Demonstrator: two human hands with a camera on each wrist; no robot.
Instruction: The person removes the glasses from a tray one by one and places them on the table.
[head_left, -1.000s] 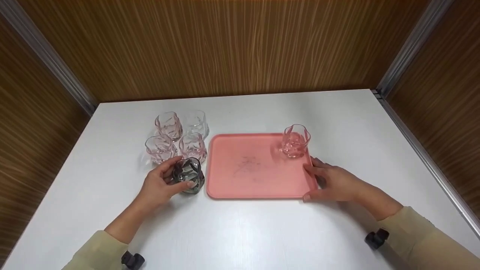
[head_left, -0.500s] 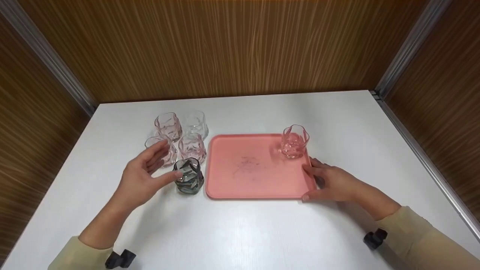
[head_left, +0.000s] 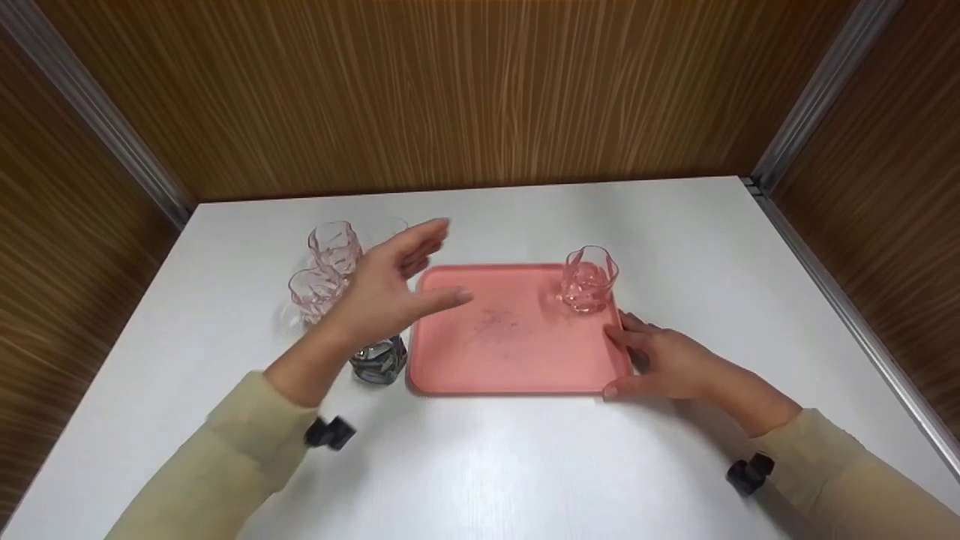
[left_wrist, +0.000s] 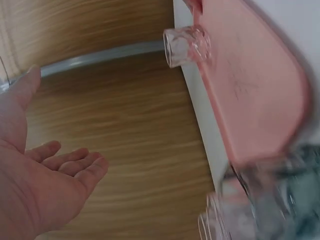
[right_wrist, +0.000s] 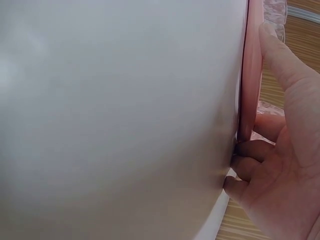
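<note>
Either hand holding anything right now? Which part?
Left hand holds nothing; it is open above the glasses. Right hand holds the pink tray by its right edge, thumb on the rim.

The white table [head_left: 525, 465] lies under the place where the right hand [head_left: 667, 364] grips the pink tray [head_left: 517, 367], and spreads to all sides of it. Behind this grip stands a brown wooden wall [head_left: 450, 97]. One grey metal strip [head_left: 817, 90] rises far right of the grip, and another strip [head_left: 97, 120] rises far to its left.
</note>
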